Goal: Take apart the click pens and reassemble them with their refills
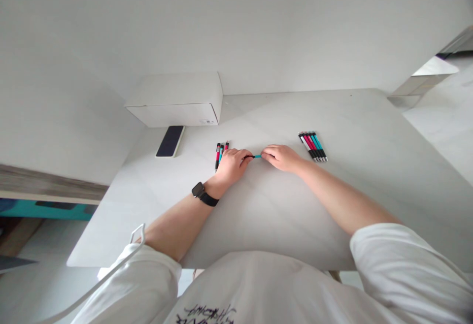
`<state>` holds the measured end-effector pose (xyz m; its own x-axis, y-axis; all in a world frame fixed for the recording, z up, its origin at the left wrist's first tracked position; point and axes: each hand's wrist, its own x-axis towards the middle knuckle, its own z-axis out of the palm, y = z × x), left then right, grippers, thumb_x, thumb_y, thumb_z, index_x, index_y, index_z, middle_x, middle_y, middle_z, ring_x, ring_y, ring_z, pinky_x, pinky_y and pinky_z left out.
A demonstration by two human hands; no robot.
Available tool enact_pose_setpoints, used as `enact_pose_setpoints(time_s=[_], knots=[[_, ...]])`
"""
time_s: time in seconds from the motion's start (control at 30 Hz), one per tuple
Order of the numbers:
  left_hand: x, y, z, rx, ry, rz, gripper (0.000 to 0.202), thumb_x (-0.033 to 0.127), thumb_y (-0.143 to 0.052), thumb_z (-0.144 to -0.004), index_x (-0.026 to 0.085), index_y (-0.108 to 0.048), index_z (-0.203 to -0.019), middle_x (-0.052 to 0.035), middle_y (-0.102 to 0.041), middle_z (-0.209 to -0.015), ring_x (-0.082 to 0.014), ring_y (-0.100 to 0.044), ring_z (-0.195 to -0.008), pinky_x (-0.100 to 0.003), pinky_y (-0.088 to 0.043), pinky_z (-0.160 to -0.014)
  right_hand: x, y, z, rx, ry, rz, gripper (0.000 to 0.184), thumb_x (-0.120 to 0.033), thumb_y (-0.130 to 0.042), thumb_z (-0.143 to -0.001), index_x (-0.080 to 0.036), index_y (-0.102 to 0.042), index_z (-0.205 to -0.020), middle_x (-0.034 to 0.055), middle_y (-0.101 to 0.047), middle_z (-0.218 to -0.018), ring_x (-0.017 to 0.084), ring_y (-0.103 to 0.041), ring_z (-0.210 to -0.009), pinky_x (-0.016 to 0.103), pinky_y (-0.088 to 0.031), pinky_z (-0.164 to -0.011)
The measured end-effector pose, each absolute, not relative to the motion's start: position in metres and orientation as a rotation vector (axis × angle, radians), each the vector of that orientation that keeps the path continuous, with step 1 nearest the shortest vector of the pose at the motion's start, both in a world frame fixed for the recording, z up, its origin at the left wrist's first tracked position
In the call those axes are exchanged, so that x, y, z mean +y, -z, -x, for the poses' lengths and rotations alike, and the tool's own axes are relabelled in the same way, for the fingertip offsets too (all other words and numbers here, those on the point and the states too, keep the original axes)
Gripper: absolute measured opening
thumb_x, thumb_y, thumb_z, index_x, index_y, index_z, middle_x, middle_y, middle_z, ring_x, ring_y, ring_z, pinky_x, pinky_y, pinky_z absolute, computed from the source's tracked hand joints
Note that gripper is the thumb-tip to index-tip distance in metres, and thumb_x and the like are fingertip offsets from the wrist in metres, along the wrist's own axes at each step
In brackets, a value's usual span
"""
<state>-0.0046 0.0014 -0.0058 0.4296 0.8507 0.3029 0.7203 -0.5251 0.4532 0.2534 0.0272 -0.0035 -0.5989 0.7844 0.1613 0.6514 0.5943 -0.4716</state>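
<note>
A teal and black pen (257, 156) lies crosswise between my two hands over the middle of the table. My left hand (233, 163) is closed on its black end, and the fingers of my right hand (280, 156) pinch the teal end. Just beyond the left hand are several pens (218, 155), pink and teal with black parts, partly covered by that hand. To the right of my right hand, several more pens (312, 146) lie side by side in a neat row, white, pink and teal with black grips.
On the white table (258, 215), a dark-screened phone (170, 141) lies at the left. Behind it stands a white box (177, 97) against the wall. A black watch (204, 194) is on my left wrist, and a white cable (111, 272) runs past my left arm.
</note>
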Motion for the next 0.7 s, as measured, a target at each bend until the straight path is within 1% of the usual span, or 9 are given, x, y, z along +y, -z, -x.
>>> enact_pose_setpoints(time_s=[0.03,0.1,0.17,0.23,0.3,0.37,0.47,0.6,0.7], knots=[[0.0012,0.0059,0.0045,1.366,-0.739,-2.430,0.022,0.037,-0.057,-0.104,0.025,-0.074,-0.111,-0.0060,-0.077,-0.098,-0.0244,-0.068,-0.094,-0.041,-0.048,-0.095,0.0272,0.0030,-0.2535,-2.478,-0.514,1.169,0.020,-0.035,-0.054,-0.105,-0.023,-0.071,-0.105,0.0067,-0.075,-0.102,0.022,-0.067,-0.094,0.031,-0.044,-0.082],[0.0009,0.0059,0.0043,1.368,-0.741,-2.430,0.022,0.037,-0.058,-0.104,0.024,-0.074,-0.110,-0.0062,-0.076,-0.097,-0.0244,-0.068,-0.094,-0.041,-0.048,-0.095,0.0272,0.0020,-0.2538,-2.475,-0.509,1.184,0.015,-0.033,-0.062,-0.100,-0.023,-0.070,-0.107,0.0062,-0.074,-0.102,0.022,-0.067,-0.092,0.030,-0.044,-0.080],[0.0006,0.0057,0.0042,1.377,-0.743,-2.427,0.022,0.037,-0.058,-0.104,0.025,-0.074,-0.111,-0.0059,-0.076,-0.097,-0.0243,-0.068,-0.094,-0.041,-0.048,-0.095,0.0274,0.0015,-0.2543,-2.470,-0.529,1.169,0.019,-0.033,-0.067,-0.097,-0.024,-0.069,-0.113,0.0062,-0.075,-0.108,0.022,-0.067,-0.096,0.030,-0.045,-0.082],[0.0004,0.0054,0.0042,1.386,-0.748,-2.422,0.022,0.038,-0.057,-0.104,0.025,-0.074,-0.111,-0.0054,-0.076,-0.096,-0.0242,-0.068,-0.094,-0.041,-0.047,-0.095,0.0276,0.0013,-0.2545,-2.476,-0.540,1.141,0.018,-0.034,-0.061,-0.101,-0.024,-0.070,-0.113,0.0067,-0.075,-0.112,0.022,-0.068,-0.100,0.030,-0.045,-0.085],[0.0002,0.0049,0.0041,1.383,-0.750,-2.422,0.022,0.038,-0.057,-0.104,0.025,-0.074,-0.111,-0.0053,-0.076,-0.097,-0.0242,-0.068,-0.094,-0.041,-0.047,-0.095,0.0276,0.0015,-0.2546,-2.479,-0.524,1.139,0.017,-0.032,-0.056,-0.103,-0.024,-0.070,-0.109,0.0068,-0.075,-0.109,0.022,-0.068,-0.099,0.031,-0.045,-0.085],[0.0002,0.0047,0.0040,1.379,-0.749,-2.423,0.022,0.038,-0.058,-0.104,0.025,-0.074,-0.111,-0.0057,-0.076,-0.098,-0.0243,-0.068,-0.095,-0.041,-0.047,-0.095,0.0277,0.0022,-0.2549,-2.462,-0.505,1.174,0.014,-0.028,-0.060,-0.100,-0.024,-0.069,-0.108,0.0062,-0.074,-0.104,0.022,-0.067,-0.094,0.030,-0.045,-0.082],[0.0005,0.0051,0.0041,1.391,-0.749,-2.422,0.022,0.037,-0.057,-0.104,0.025,-0.074,-0.111,-0.0056,-0.076,-0.097,-0.0243,-0.068,-0.095,-0.040,-0.047,-0.095,0.0287,0.0041,-0.2558,-2.442,-0.525,1.188,0.020,-0.027,-0.068,-0.094,-0.024,-0.069,-0.113,0.0060,-0.075,-0.107,0.022,-0.068,-0.094,0.031,-0.047,-0.082],[0.0013,0.0071,0.0048,1.398,-0.761,-2.425,0.021,0.037,-0.057,-0.104,0.026,-0.074,-0.112,-0.0052,-0.077,-0.098,-0.0240,-0.068,-0.094,-0.040,-0.048,-0.094,0.0309,0.0055,-0.2579,-2.449,-0.553,1.122,0.018,-0.034,-0.062,-0.099,-0.024,-0.074,-0.108,0.0079,-0.075,-0.107,0.024,-0.069,-0.099,0.035,-0.050,-0.089],[0.0012,0.0080,0.0045,1.407,-0.767,-2.449,0.024,0.036,-0.058,-0.103,0.026,-0.072,-0.120,-0.0061,-0.077,-0.097,-0.0248,-0.068,-0.094,-0.041,-0.048,-0.095,0.0325,0.0034,-0.2616,-2.321,-0.678,1.086,0.023,-0.027,-0.063,-0.095,-0.025,-0.073,-0.115,0.0069,-0.076,-0.111,0.024,-0.071,-0.102,0.036,-0.052,-0.093]])
